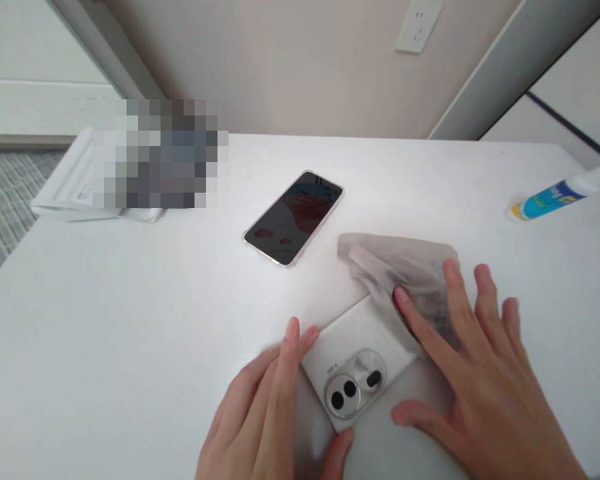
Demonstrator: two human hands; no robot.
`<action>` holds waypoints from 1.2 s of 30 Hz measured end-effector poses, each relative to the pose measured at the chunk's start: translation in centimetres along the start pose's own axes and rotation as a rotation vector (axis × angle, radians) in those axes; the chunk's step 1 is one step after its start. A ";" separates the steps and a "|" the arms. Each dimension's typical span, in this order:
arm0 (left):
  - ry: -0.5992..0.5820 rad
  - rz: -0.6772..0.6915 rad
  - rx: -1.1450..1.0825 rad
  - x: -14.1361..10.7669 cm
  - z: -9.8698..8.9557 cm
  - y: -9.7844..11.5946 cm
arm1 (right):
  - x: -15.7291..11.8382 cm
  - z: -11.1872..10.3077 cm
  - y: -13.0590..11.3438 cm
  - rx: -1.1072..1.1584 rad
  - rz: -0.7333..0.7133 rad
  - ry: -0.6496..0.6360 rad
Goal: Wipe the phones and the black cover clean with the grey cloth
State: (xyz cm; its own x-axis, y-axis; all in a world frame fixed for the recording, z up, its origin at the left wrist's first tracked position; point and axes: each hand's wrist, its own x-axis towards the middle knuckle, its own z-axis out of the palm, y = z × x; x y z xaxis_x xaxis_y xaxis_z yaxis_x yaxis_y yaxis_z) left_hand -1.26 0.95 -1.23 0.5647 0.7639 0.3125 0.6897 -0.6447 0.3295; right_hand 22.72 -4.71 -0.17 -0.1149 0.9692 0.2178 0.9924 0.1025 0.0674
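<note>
A white smartphone (347, 363) lies back up, its round camera bump towards me. My left hand (260, 407) grips its near left end, thumb at the bottom corner and fingertips at the upper left edge. A greyish, thin, crumpled pouch or cloth (405, 263) covers the phone's far right end; I cannot tell whether the phone is inside it or beneath it. Over this fabric my right hand (485, 373) is spread, index finger pressing on it and thumb held apart. Farther back, a second phone (295, 217) in a clear case rests screen up.
A glue bottle (550, 200) with a blue label stands at the right. White packages (75, 177) lie at the back left beside a pixelated area. The white table (130, 333) meets a wall (300, 73) with a power outlet (419, 25).
</note>
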 end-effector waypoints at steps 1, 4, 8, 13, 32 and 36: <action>-0.017 0.003 -0.005 0.1 -0.2 0.1 | -0.1 -0.1 -0.3 0.036 -0.040 -0.010; -0.059 -0.043 -0.045 0.3 -0.9 0.5 | 0.1 -0.7 -1.5 0.172 -0.217 -0.067; -0.117 -0.124 -0.139 0.5 -1.5 1.1 | 1.0 -1.3 -1.1 0.138 0.013 -0.112; -0.138 -0.142 -0.155 0.5 -1.6 1.1 | 1.1 -1.5 -1.8 0.220 -0.086 -0.146; -0.112 -0.115 -0.149 0.6 -1.4 1.0 | 0.5 -1.1 -0.2 0.073 0.183 -0.034; -0.084 -0.114 -0.125 0.6 -1.2 1.0 | 0.5 -1.1 -2.3 0.219 -0.117 -0.071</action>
State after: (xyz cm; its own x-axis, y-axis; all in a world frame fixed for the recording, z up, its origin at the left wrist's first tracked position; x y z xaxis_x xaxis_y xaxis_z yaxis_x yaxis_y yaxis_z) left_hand -0.79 0.75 0.34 0.5253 0.8287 0.1931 0.6928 -0.5483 0.4684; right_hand 20.30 -4.66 0.83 -0.2341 0.9604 0.1512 0.9591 0.2536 -0.1260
